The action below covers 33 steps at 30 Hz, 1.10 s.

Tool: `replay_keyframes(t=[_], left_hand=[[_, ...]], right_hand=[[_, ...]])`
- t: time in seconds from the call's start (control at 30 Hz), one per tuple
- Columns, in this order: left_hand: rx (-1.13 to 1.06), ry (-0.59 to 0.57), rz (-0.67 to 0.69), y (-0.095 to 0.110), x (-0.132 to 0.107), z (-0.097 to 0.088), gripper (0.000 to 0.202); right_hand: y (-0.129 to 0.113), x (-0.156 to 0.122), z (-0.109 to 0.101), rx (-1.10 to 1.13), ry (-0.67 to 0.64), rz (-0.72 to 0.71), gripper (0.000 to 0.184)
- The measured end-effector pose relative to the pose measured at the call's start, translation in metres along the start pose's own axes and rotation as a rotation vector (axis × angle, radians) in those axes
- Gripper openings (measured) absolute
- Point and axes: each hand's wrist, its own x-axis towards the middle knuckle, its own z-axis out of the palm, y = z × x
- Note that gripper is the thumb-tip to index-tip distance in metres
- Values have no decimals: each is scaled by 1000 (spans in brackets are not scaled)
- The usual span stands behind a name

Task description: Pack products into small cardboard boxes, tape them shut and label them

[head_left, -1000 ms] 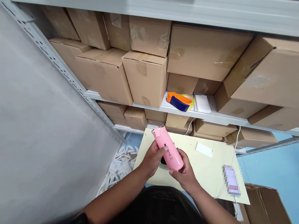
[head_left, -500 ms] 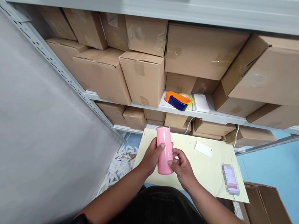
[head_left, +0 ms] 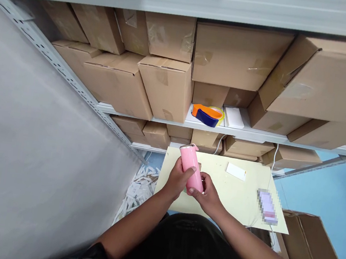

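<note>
Head view: I hold one pink bottle (head_left: pixel 191 163) between both hands, over the left part of a pale yellow table (head_left: pixel 230 202). My left hand (head_left: pixel 177 180) is closed around the bottle's left side, with the thumb lying across its middle. My right hand (head_left: pixel 209 198) is closed at the lower end, thumb on the near side and fingers bent around the right side; the full reach of the fingers underneath is hidden. The bottle is tilted, its top to the far left and its base to the near right. A shiny rim shows at the top, with a small pink tab at its right.

On the table, right of the bottle and well apart from it, lies a small white packet (head_left: pixel 236 171). Farther right and nearer to me lies a phone (head_left: pixel 267 207), its screen blurred; a white cable (head_left: pixel 273 161) runs on its far side. Beyond the table, a shelf (head_left: pixel 256 134) carries cardboard boxes (head_left: pixel 166 88), an orange and blue tape dispenser (head_left: pixel 207 115) and, just right of the dispenser, a white box (head_left: pixel 234 117). White strips (head_left: pixel 140 189) lie on the floor at left. An open carton (head_left: pixel 313 252) stands at near right.
</note>
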Motion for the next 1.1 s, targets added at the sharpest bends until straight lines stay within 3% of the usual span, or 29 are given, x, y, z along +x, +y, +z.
replay_keyframes(t=[0.13, 0.27, 0.33, 0.43, 0.53, 0.63, 0.7, 0.83, 0.9, 1.0, 1.1], left_hand=[[-65, -72, -3, -3, 1, -1, 43], [43, -71, -10, 0, 2, 0, 54], [54, -18, 12, 1, 3, 1, 52], [45, 30, 29, 5, 4, 0, 45], [72, -7, 39, 8, 3, 0, 51], [112, -68, 45, 6, 0, 0, 67], [138, -88, 22, 1, -1, -3, 66], [128, -66, 31, -11, -3, -13, 53], [3, -127, 0, -14, -5, -18, 54], [-266, -325, -147, -15, -9, -21, 63], [-431, -489, -267, -13, -11, -20, 69]], right_hand=[[-3, 2, 0, 90, -108, 1, 59], [-1, 3, 0, -18, -4, -46, 74], [-3, 3, 0, 9, -17, -42, 65], [-8, 4, 1, 201, -147, 80, 48], [-10, 5, 5, 271, -164, 81, 49], [-5, 5, 5, 131, -32, -11, 61], [-1, 5, 1, -25, 9, -27, 65], [-5, 12, -15, -207, 40, -75, 47], [-16, 22, -24, -145, 106, -72, 44], [-41, 34, -30, 49, 141, -33, 45], [-64, 32, -25, 232, -51, 43, 46]])
